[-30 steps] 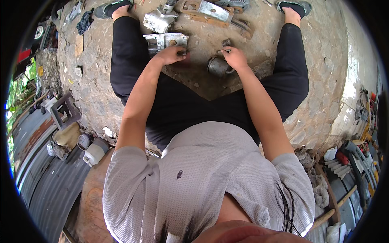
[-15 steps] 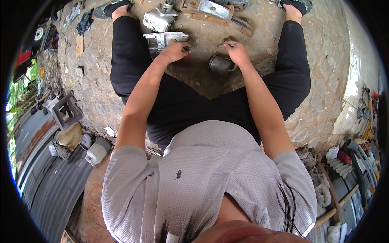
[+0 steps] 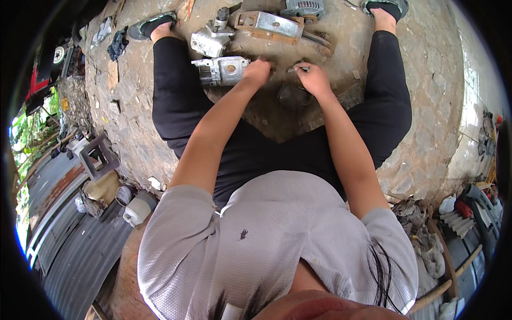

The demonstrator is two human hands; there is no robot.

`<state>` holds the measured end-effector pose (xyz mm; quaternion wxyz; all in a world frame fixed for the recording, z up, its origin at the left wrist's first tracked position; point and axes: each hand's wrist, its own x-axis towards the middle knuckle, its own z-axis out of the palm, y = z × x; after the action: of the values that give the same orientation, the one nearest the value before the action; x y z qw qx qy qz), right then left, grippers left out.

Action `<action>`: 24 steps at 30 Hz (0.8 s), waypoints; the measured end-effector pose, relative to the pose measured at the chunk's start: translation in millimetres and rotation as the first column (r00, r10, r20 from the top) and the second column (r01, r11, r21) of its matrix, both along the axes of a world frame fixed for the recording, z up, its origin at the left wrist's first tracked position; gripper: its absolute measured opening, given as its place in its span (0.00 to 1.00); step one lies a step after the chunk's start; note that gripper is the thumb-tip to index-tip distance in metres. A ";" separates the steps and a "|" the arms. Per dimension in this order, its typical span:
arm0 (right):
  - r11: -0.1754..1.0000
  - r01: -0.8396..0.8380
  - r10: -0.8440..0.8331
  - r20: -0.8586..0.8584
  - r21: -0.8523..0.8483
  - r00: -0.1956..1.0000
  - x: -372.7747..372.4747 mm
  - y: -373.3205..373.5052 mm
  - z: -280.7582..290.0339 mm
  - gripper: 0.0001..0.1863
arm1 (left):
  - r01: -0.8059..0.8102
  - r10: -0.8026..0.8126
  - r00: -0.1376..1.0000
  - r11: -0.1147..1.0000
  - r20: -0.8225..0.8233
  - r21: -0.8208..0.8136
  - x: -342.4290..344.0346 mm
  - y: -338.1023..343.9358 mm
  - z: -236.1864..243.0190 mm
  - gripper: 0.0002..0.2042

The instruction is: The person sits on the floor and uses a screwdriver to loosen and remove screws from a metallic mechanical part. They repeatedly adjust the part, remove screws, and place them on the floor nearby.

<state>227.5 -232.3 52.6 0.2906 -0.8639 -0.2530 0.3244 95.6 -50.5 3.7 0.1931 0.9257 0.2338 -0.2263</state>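
My left hand [image 3: 258,73] is closed beside the right end of a silver cast-metal housing [image 3: 229,71] on the ground. Its fingers curl inward and hide what they hold, if anything; a small dark spot shows at the fingertips. Facing it across a short gap, my right hand [image 3: 313,80] pinches a small metal piece [image 3: 297,69] between thumb and fingers. Just below that hand a dark round metal can [image 3: 292,96] stands in shadow between my legs.
Beyond the housing lie another silver casting [image 3: 211,41], a rusty block with a bright metal plate [image 3: 274,25] and a grey finned motor-like part [image 3: 304,7]. A white jug [image 3: 140,209] and corrugated sheets [image 3: 80,242] are at left. Scrap [image 3: 458,213] piles up at right.
My left hand has moved right, from over the housing to past its end, closer to my right hand. My right hand stays about where it was, still pinching the small metal piece.
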 end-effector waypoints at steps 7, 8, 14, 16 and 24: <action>0.999 0.032 -0.030 -0.046 0.025 0.998 4.2 0.0 6.9 0.15 | 0.073 -0.073 0.997 0.996 -0.009 0.052 7.0 -3.0 -26.5 0.15; 0.999 0.035 -0.033 -0.045 0.030 0.998 4.5 0.4 5.1 0.14 | 0.081 -0.080 0.997 0.995 -0.016 0.061 7.9 -2.6 -26.8 0.13; 0.998 0.035 -0.031 -0.078 0.045 0.996 4.9 3.5 9.5 0.14 | 0.137 -0.137 0.991 0.984 -0.010 0.115 12.1 -1.3 -35.0 0.15; 0.998 0.040 -0.036 -0.073 0.057 0.997 5.8 3.9 8.5 0.14 | 0.184 -0.177 0.982 0.976 -0.073 0.112 18.5 -3.6 -32.9 0.15; 0.993 0.038 -0.037 -0.016 0.112 0.999 5.4 2.1 2.7 0.14 | 0.378 -0.375 0.923 0.925 -0.087 0.032 24.1 -3.5 -21.3 0.18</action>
<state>232.9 -230.2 55.3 0.3467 -0.8485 -0.2526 0.3101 119.6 -54.0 -17.6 0.1144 0.9480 0.0645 -0.2899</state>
